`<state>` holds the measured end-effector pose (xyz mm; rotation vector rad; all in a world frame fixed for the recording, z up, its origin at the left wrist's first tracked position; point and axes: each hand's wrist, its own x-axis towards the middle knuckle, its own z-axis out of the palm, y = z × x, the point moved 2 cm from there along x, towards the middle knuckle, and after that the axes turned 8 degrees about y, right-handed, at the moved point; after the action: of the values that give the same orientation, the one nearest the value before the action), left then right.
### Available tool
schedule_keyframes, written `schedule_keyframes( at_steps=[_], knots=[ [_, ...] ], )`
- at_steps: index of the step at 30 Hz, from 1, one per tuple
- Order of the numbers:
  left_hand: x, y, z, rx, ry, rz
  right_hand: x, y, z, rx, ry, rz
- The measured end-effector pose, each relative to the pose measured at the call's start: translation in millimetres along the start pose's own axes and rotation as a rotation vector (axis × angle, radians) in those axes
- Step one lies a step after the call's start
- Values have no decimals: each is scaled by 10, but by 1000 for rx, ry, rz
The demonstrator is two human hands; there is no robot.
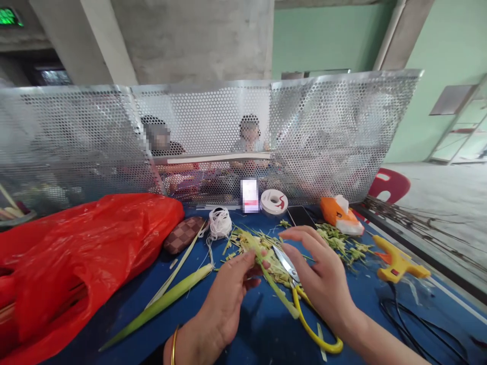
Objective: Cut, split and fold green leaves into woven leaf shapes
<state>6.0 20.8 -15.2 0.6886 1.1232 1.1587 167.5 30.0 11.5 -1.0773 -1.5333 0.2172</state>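
Between thumb and fingers, my left hand [232, 284] pinches a pale green plant strip [276, 289] that slants down toward the right. My right hand [323, 274] is just right of the strip, with thumb and fingers apart and nothing visible in them. Yellow-handled scissors [315, 334] lie on the blue table under and beside my right hand, blades pointing away. Behind the hands spreads a pile of cut green and yellowish plant scraps [247, 241]. A long green leaf husk [160, 309] rests to the left of my left hand.
A red plastic bag [95, 258] covers the left side. White string [219, 223], a checkered pouch [184, 234], a tape roll [274, 203], a lit phone [250, 195], a dark phone [301, 216] and tissues [342, 215] stand behind. A yellow glue gun [397, 261] with a black cord lies right.
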Motion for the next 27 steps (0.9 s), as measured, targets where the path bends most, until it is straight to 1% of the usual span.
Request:
schedule_keyframes(
  at_steps=[2,3,4,5,6,7,9,11,12,13,15,17,19,23,27],
  knots=[
    [11,45,-17,-101,17,19,-38,-129,-44,-95,-35,-209],
    [12,64,-21,-146,21,30,-73,-188,-44,-125,-78,-287],
    [12,77,-21,-190,26,45,-116,-234,-30,-143,-132,-336],
    [10,83,-18,-237,30,58,-162,-264,-2,-149,-190,-346],
    [7,81,-12,-287,28,66,-207,-273,37,-137,-242,-312],
    [2,70,-2,-334,21,65,-247,-261,86,-104,-289,-233],
    [-11,29,22,-403,1,44,-312,-186,200,36,-341,29],
    [-26,-26,50,-426,-19,4,-355,-83,310,241,-332,331],
    [-32,-52,62,-426,-23,-8,-367,-40,354,342,-312,453],
    [-37,-74,72,-423,-28,-17,-372,-11,388,427,-288,542],
    [-42,-106,91,-421,-48,-23,-372,9,422,551,-260,667],
    [-43,-116,103,-430,-65,-14,-366,-11,421,619,-251,747],
    [-44,-110,112,-436,-77,0,-362,-47,407,646,-247,780],
    [-50,-86,127,-427,-92,21,-361,-72,394,649,-201,742],
    [-47,-93,124,-415,-69,11,-377,-42,407,634,-213,693]
  ],
)
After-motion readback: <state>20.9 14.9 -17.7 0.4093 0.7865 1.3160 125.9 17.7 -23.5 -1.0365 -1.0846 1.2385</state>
